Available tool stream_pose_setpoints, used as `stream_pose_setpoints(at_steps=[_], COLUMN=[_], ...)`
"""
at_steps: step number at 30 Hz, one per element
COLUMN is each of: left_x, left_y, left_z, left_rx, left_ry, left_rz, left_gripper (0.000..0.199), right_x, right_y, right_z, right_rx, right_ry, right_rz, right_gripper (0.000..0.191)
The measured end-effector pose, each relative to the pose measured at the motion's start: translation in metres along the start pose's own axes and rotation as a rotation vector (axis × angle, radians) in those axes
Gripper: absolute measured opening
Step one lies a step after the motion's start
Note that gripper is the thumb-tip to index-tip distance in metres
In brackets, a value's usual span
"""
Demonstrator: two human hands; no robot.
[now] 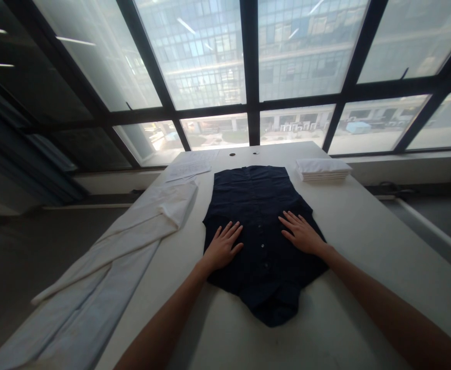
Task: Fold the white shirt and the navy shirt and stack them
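Observation:
A dark navy button-front shirt [254,200] lies spread on the white table [348,231], its collar end towards me and its buttons running down the middle. No sleeves show at its sides; where they are I cannot tell. On the left part of the shirt my left hand [222,247] rests flat with fingers spread. My right hand [301,234] lies flat on the right part, fingers also apart. Neither hand grips the cloth.
White garments [132,241] are draped along the table's left edge and hang over it. Paper sheets [190,167] lie at the far left. A folded white stack [323,169] sits at the far right. Large windows [205,56] rise behind the table.

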State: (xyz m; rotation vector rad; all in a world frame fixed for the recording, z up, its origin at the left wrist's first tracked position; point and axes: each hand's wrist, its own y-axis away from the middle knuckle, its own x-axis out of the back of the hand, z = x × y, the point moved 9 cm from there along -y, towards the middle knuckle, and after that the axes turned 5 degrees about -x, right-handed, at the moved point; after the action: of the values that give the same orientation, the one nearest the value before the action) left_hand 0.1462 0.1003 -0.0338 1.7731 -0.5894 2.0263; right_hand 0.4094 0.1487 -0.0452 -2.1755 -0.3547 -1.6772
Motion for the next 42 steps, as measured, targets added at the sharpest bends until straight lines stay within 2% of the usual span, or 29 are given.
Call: stream_pose_setpoints(at_steps=[18,24,27,29,32,34,39,42], left_x=[0.002,0.004,0.011,0.016,0.025,0.031,0.026,0.018], left_y=[0.000,0.000,0.011,0.025,0.052,0.065,0.070,0.068], left_z=[0.001,0.001,0.019,0.046,0.090,0.107,0.111,0.111], left_rx=[0.002,0.018,-0.028,-0.139,-0.346,-0.417,-0.461,-0.488], left_ry=[0.007,0.056,0.139,0.246,0.408,0.456,0.428,0.375], left_rz=[0.010,-0.001,-0.030,-0.100,-0.235,-0.273,-0.229,-0.162], left_gripper=[0.062,0.059,0.057,0.056,0.061,0.070,0.087,0.078], right_x=[-0.001,0.003,0.007,0.010,0.015,0.020,0.026,0.022], right_y=[0.000,0.007,0.026,0.047,0.084,0.105,0.122,0.121], right_z=[0.001,-0.007,-0.019,-0.032,-0.054,-0.065,-0.075,-0.082], right_rx=[0.002,-0.030,-0.011,0.052,0.197,0.263,0.264,0.299], right_ry=[-0.002,-0.003,-0.052,-0.121,-0.250,-0.309,-0.348,-0.348], right_rz=[0.004,0.005,-0.026,-0.079,-0.226,-0.314,-0.394,-0.396], right_gripper=[0.059,0.057,0.057,0.056,0.055,0.058,0.083,0.091])
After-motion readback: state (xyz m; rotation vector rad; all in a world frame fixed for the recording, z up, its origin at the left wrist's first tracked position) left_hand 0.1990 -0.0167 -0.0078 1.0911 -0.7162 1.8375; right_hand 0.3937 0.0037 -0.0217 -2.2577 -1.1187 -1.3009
